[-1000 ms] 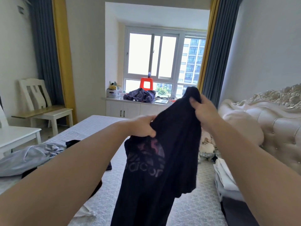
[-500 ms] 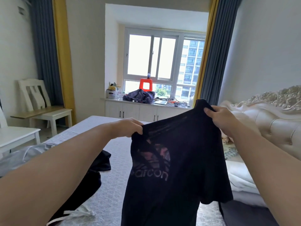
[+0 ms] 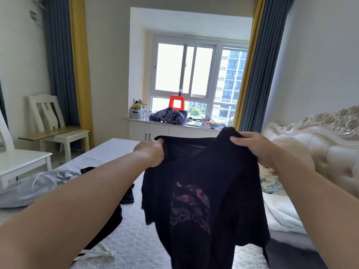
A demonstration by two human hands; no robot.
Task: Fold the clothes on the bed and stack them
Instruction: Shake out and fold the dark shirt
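1. Two bare hands hold a black short-sleeved T-shirt with a faded pink-and-grey logo print [image 3: 196, 191] up in the air above a bed with a pale grey patterned cover [image 3: 136, 243].
2. Left hand [image 3: 152, 152] grips the shirt's top edge at one shoulder, fingers curled tight into the fabric.
3. Right hand [image 3: 258, 148] grips the opposite shoulder, thumb on the near face and fingers wrapped behind the bunched cloth.
4. Spread between the hands, the shirt hangs down with its print facing the camera; its hem runs out of view at the bottom.
5. On the bed's left side lies a crumpled light grey garment [image 3: 33, 185], with a loose black garment [image 3: 116, 214] partly hidden beneath the left forearm.
6. White folded bedding [image 3: 281, 212] sits at the right, beside a cream tufted headboard with carved trim [image 3: 330, 144].
7. Beyond the bed, a white windowsill cabinet [image 3: 155, 131] carries a heap of dark blue cloth [image 3: 169, 116] and an orange plastic stool [image 3: 176, 102].
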